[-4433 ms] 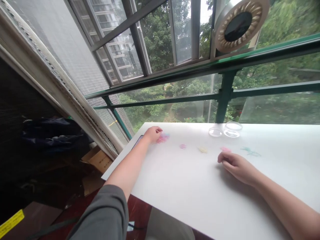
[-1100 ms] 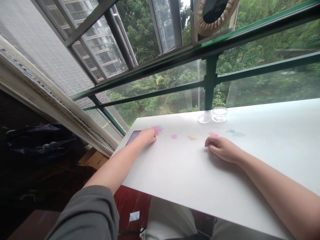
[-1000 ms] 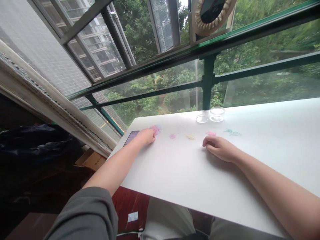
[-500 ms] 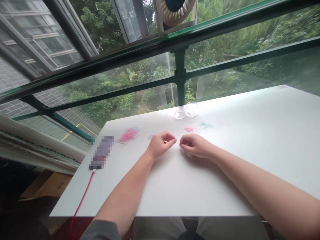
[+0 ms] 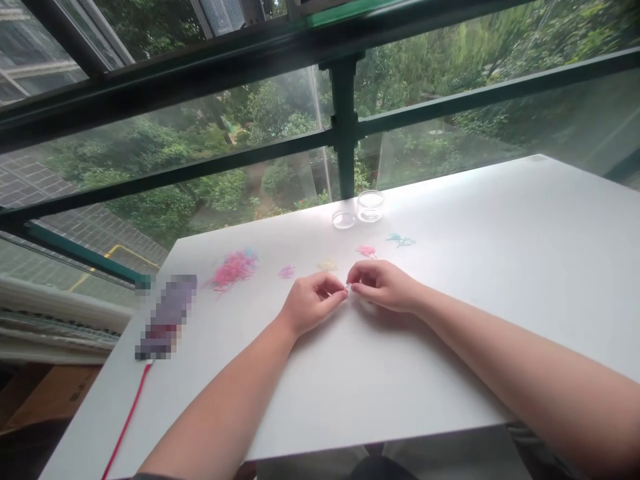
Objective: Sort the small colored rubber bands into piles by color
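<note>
My left hand (image 5: 314, 301) and my right hand (image 5: 384, 285) meet fingertip to fingertip above the white table (image 5: 320, 393). Both are closed in a pinch. Something tiny and pale shows between the fingertips, too small to name. Past my hands lie small heaps of thin coloured pieces: a purple heap (image 5: 287, 272), a yellow heap (image 5: 327, 265), a pink heap (image 5: 366, 251) and a light-blue heap (image 5: 401, 240). A larger mixed heap (image 5: 233, 268), mostly pink, lies farther left.
At the table's far edge stand a clear round jar (image 5: 371, 208) and a clear lid (image 5: 343, 220). A blurred-out phone (image 5: 167, 317) lies on the left, with a red cable (image 5: 127, 413) running off the front. A green railing (image 5: 344, 133) and windows border the far side.
My two hands have come together, their fingertips now nearly touching. My view has tilted down and shifted, and the yellow heap has come out from behind my left hand.
</note>
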`<act>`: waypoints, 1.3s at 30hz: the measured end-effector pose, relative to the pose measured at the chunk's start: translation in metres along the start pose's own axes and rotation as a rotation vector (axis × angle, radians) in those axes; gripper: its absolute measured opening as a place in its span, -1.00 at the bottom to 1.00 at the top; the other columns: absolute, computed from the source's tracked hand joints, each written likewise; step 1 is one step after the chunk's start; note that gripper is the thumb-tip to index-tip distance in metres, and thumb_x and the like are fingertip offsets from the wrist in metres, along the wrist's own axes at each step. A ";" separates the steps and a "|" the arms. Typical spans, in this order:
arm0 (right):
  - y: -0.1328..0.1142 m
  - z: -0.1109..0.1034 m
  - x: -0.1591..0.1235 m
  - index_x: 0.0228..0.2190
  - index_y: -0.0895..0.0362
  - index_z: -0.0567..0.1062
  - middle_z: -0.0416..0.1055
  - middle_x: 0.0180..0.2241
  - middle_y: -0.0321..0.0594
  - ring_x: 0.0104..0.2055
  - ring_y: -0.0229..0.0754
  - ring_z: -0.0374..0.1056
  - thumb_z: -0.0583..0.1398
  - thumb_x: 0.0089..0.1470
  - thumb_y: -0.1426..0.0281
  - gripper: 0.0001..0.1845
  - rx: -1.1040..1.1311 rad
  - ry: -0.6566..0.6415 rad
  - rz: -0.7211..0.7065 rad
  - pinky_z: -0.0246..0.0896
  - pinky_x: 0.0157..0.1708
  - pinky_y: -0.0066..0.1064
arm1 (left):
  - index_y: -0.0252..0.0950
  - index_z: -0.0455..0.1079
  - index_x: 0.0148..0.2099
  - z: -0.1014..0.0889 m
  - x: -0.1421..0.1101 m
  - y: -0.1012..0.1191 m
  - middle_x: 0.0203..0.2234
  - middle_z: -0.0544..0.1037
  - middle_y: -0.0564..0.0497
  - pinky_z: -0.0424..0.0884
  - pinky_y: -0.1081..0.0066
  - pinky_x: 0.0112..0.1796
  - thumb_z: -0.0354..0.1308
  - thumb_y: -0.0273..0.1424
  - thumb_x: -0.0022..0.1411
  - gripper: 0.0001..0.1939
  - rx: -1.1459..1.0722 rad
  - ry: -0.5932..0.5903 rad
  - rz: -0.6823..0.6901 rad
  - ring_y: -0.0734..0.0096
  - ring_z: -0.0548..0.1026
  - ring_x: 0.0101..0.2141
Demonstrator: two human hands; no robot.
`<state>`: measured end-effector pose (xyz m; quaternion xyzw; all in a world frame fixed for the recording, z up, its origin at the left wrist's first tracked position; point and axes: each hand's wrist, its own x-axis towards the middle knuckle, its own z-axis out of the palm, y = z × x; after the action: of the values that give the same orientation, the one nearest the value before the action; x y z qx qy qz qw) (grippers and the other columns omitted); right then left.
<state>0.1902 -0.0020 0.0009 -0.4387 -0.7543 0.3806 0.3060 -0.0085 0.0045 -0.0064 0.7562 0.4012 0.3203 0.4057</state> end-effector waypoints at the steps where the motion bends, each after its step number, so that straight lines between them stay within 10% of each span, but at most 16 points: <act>1: 0.001 -0.001 0.000 -0.41 0.18 0.41 0.23 -0.62 -0.37 -0.60 -0.37 0.12 0.13 -0.02 0.43 -0.91 0.018 -0.009 -0.003 0.03 -0.58 -0.51 | -0.31 0.42 -0.35 0.000 0.000 0.000 -0.45 0.55 -0.02 0.38 0.49 -0.43 0.19 -0.31 0.08 -0.84 0.001 -0.002 0.001 0.48 0.45 -0.46; 39: 0.002 -0.001 -0.004 -0.47 0.17 0.40 0.32 -0.62 -0.30 -0.61 -0.33 0.22 0.11 0.07 0.27 -0.78 0.080 -0.053 0.043 0.10 -0.59 -0.51 | -0.29 0.44 -0.28 0.002 0.000 0.009 -0.43 0.55 0.02 0.31 0.53 -0.49 0.11 -0.28 0.12 -0.80 0.124 -0.046 -0.039 0.55 0.40 -0.53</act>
<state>0.1930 -0.0046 -0.0009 -0.4320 -0.7369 0.4283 0.2948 -0.0035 0.0008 0.0008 0.7790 0.4255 0.2694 0.3736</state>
